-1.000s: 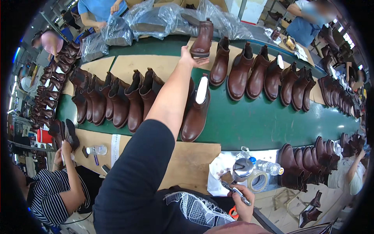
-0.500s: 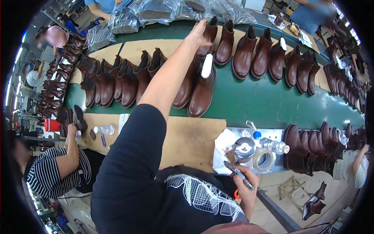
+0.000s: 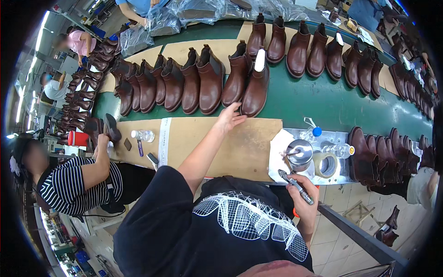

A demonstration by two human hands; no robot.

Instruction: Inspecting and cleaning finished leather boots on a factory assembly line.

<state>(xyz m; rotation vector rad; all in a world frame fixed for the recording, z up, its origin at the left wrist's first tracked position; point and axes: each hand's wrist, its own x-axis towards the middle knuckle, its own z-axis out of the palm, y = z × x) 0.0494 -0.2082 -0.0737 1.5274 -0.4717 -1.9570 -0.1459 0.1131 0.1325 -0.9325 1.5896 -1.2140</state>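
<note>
My left hand (image 3: pixel 229 117) reaches across the brown board, fingers apart, its tips touching the toes of two brown ankle boots (image 3: pixel 256 87) on the green conveyor belt (image 3: pixel 323 99). One of these boots has a white insert sticking out of its top. My right hand (image 3: pixel 302 188) is low near my chest, closed on a grey pen-like tool (image 3: pixel 295 186) with something orange under the palm. It sits just below a round metal pot (image 3: pixel 299 153) on a metal tray.
Several brown boots stand in rows along the belt (image 3: pixel 184 83) and at the right edge (image 3: pixel 383 154). A tape roll (image 3: pixel 325 164) and plastic bottles (image 3: pixel 339 149) sit on the tray. A person in a striped shirt (image 3: pixel 76 182) works on a boot at my left.
My left hand has drawn back from the far row of boots to the near pair at the belt's edge. The right hand keeps hold of the tool.
</note>
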